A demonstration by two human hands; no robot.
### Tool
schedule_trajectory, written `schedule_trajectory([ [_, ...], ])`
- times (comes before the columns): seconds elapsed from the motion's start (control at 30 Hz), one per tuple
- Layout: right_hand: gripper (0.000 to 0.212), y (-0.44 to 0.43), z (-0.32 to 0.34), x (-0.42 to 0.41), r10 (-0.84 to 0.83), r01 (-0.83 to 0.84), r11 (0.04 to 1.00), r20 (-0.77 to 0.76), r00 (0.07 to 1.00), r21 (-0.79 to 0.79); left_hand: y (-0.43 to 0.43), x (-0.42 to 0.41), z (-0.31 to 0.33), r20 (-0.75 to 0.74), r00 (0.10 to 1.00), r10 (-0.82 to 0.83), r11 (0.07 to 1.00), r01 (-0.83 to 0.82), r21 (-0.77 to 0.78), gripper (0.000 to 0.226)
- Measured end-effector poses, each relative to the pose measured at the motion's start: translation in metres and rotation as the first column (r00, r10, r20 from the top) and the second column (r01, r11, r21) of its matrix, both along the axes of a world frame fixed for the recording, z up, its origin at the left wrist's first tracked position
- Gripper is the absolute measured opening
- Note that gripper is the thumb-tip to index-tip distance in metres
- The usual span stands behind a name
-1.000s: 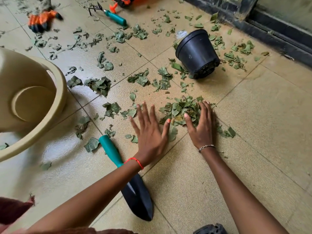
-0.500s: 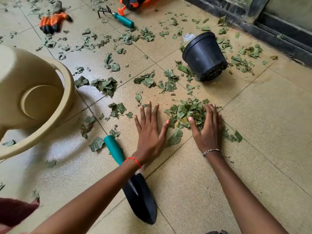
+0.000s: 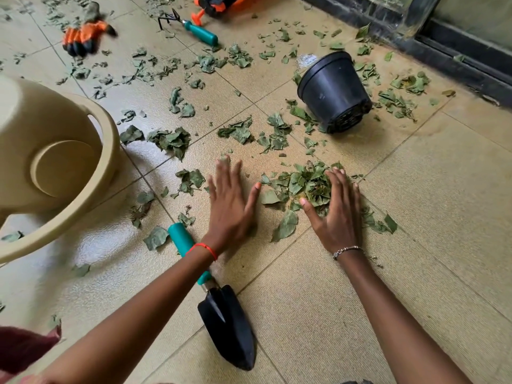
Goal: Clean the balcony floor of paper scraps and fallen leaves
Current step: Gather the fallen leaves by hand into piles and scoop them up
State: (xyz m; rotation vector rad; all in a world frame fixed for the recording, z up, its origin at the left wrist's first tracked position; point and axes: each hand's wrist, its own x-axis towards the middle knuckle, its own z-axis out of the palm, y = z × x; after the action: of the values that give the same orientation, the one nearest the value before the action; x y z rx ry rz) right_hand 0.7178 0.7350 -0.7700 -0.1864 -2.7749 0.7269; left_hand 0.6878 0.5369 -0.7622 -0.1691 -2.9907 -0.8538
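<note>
Head view: leaf pile (image 3: 304, 184) sits mid-floor on the beige tile floor (image 3: 415, 245), between the two hands and just near of the tipped black pot (image 3: 333, 91).

- Pile: dry green leaf fragments, curled and torn, heaped thickest at centre. A yellowish crumbly patch shows inside it. Two larger flat leaves lie loose at its near-left edge.
- Left hand (image 3: 231, 209): flat on the tile just left of the pile, fingers straight and spread, thumb pointing toward the leaves, gripping nothing. Red thread at the wrist.
- Right hand (image 3: 336, 217): palm down, fingers extended over the pile's right side and resting on the leaves, nothing pinched. Thin beaded bracelet at the wrist.
- Floor: matte tiles with a fine ribbed texture and dark grout lines. A glossy wet-looking patch lies at near left.
- Loose leaves are scattered across the far and left floor in small clumps, with more to the right of the pot.
- Pot: smooth black plastic, on its side, slotted base facing near.
- Trowel (image 3: 230, 325): black blade, teal handle, lying under the left forearm.
- Beige plastic can (image 3: 55, 151) with loop handle, at left.
- Far: teal-handled hand rake (image 3: 194, 27), orange-and-black glove (image 3: 83, 37), dark door track (image 3: 443, 51) at far right.
</note>
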Motion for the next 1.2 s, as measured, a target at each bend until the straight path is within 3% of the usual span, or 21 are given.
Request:
schedule_trajectory([
  [0.13,0.083,0.0,-0.001,0.0,-0.001,0.001,1.0,-0.002,1.0,-0.016,-0.023,-0.019,0.001,0.048,0.964,0.263,0.959,-0.255,-0.123,0.093],
  [0.23,0.082,0.0,-0.003,0.0,-0.001,0.0,0.999,-0.014,1.0,-0.038,-0.025,-0.019,-0.001,0.181,0.928,0.324,0.945,-0.308,-0.112,0.095],
  [0.37,0.082,0.0,-0.006,-0.001,0.005,-0.005,0.999,-0.006,1.0,-0.037,-0.009,-0.004,-0.003,0.184,0.975,0.121,0.992,-0.115,-0.043,0.088],
  [0.5,0.08,0.0,-0.007,0.0,-0.012,0.011,1.0,-0.033,0.999,-0.025,0.005,0.004,0.004,0.086,0.992,-0.088,0.982,0.072,0.174,0.074],
  [0.6,0.078,0.0,-0.006,0.0,-0.104,0.105,0.995,-0.061,0.993,-0.002,0.004,-0.005,0.002,-0.023,0.999,-0.029,0.989,0.032,0.145,0.072],
  [0.7,0.083,0.001,-0.005,-0.001,-0.255,0.256,0.966,-0.021,0.967,0.041,-0.002,-0.015,-0.006,0.03,0.994,0.103,0.995,-0.103,-0.005,0.085],
  [0.8,0.093,0.002,-0.005,-0.003,-0.327,0.319,0.944,0.119,0.937,0.087,-0.002,-0.015,-0.011,0.069,0.997,0.032,0.999,-0.031,-0.008,0.089],
  [0.9,0.088,0.0,-0.002,-0.003,-0.13,0.111,0.987,0.175,0.976,0.115,0.006,-0.012,-0.01,0.041,0.986,-0.16,0.986,0.158,0.061,0.085],
  [1.0,0.078,-0.002,0.004,-0.002,0.189,-0.155,0.955,0.115,0.975,-0.254,0.009,-0.014,-0.011,0.021,0.972,-0.233,0.971,0.232,0.053,0.083],
  [1.07,0.066,0.002,0.005,-0.009,0.18,-0.157,0.912,0.028,0.983,-0.378,0.008,-0.016,-0.012,0.009,0.978,-0.207,0.975,0.205,0.084,0.084],
  [1.13,0.063,0.008,0.005,-0.021,0.048,-0.038,0.946,0.024,0.999,-0.321,0.009,-0.02,-0.011,0.012,0.982,-0.186,0.975,0.183,0.13,0.086],
  [1.2,0.071,0.01,0.006,-0.034,-0.023,0.048,0.983,0.143,0.989,-0.176,0.012,-0.027,-0.009,0.013,0.985,-0.174,0.972,0.169,0.16,0.088],
])
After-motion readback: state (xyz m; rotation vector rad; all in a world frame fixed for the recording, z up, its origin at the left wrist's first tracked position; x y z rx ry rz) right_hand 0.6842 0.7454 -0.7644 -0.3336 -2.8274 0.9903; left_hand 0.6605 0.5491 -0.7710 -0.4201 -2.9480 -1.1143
